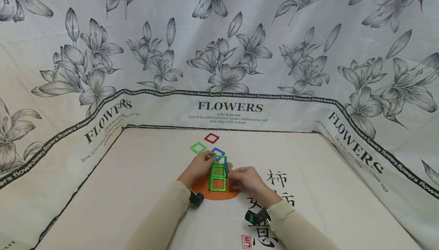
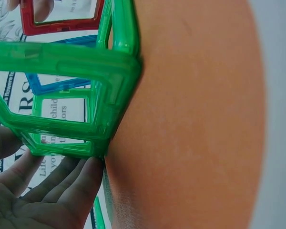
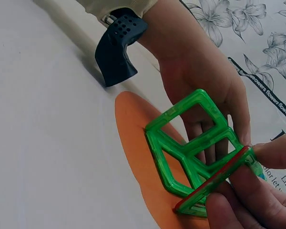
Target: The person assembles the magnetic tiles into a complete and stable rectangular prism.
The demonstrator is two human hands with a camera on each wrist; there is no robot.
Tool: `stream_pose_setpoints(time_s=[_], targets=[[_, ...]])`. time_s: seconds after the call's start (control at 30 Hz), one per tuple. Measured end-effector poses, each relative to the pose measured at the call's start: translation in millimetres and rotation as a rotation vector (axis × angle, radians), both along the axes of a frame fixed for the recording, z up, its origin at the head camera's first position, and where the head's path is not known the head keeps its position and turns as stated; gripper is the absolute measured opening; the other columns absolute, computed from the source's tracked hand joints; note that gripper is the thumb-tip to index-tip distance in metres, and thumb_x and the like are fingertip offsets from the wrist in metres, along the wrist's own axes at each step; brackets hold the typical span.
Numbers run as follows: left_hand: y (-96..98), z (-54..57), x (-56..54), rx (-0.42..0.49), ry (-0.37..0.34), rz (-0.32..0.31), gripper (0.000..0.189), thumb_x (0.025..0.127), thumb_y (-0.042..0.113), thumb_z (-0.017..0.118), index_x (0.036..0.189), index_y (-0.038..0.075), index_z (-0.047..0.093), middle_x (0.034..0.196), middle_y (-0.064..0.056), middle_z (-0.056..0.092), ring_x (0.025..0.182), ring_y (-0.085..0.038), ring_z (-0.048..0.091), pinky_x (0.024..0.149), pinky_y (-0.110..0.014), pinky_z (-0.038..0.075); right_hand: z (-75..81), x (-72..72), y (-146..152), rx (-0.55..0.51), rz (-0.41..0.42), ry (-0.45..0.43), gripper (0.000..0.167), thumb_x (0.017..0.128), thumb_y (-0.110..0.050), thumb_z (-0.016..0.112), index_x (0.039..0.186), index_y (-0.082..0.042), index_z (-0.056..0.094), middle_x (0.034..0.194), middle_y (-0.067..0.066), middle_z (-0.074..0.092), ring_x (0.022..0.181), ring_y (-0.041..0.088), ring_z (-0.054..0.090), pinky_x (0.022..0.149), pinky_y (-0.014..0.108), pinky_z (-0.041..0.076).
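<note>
Head view: the green structure [image 1: 218,177] stands on the printed orange disc [image 1: 219,196], between the left hand [image 1: 200,167] and right hand [image 1: 249,181], within reach of both; a loose green frame [image 1: 198,148] and a loose red frame [image 1: 211,138] lie beyond.

Left wrist view: the left thumb and fingertips grip the structure's edge, presumably to steady it.

Right wrist view: the right fingers, narrowly closed, pinch a red-edged panel [image 3: 212,180] against its side, apparently for alignment.
</note>
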State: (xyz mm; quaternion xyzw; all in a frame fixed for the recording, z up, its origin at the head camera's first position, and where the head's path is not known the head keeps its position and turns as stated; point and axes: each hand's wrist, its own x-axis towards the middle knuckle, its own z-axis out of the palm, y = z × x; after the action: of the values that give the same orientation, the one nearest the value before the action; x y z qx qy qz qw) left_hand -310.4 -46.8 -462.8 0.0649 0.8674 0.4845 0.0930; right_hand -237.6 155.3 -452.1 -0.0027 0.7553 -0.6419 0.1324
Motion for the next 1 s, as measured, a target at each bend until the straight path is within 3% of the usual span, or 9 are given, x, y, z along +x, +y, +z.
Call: stream_pose_setpoints(time_s=[0.5, 0.73, 1.0], targets=[[-0.5, -1.9, -1.2, 0.015, -0.009, -0.01, 0.037, 0.098, 0.037, 0.05, 0.131, 0.022, 0.057, 0.131, -0.01, 0.059, 0.117, -0.026, 0.056, 0.104, -0.05, 0.044, 1.2, 3.9, -8.4, -0.044, 0.006, -0.021, 0.037, 0.09, -0.019, 0.066, 0.111, 0.011, 0.064, 0.092, 0.013, 0.073, 0.076, 0.015, 0.069, 0.073, 0.032, 0.06], [0.5, -1.9, -0.2, 0.004, -0.006, -0.01, 0.036, 0.098, 0.037, 0.05, 0.13, 0.022, 0.058, 0.131, -0.011, 0.059, 0.12, -0.028, 0.055, 0.106, -0.052, 0.042, 3.5, 7.1, -13.4, -0.032, 0.0, 0.017, 0.036, 0.09, -0.019, 0.066, 0.109, 0.012, 0.065, 0.091, 0.014, 0.073, 0.074, 0.016, 0.069, 0.074, 0.037, 0.06], [0.0, -0.6, 2.6, -0.002, 0.014, -0.015, 0.037, 0.098, 0.035, 0.049, 0.131, 0.02, 0.058, 0.13, -0.012, 0.06, 0.119, -0.028, 0.056, 0.105, -0.052, 0.043, -1.3, 3.8, -14.1, -0.015, -0.001, 0.023, 0.034, 0.088, -0.021, 0.069, 0.105, 0.008, 0.068, 0.088, 0.011, 0.073, 0.073, 0.015, 0.069, 0.072, 0.034, 0.06]])
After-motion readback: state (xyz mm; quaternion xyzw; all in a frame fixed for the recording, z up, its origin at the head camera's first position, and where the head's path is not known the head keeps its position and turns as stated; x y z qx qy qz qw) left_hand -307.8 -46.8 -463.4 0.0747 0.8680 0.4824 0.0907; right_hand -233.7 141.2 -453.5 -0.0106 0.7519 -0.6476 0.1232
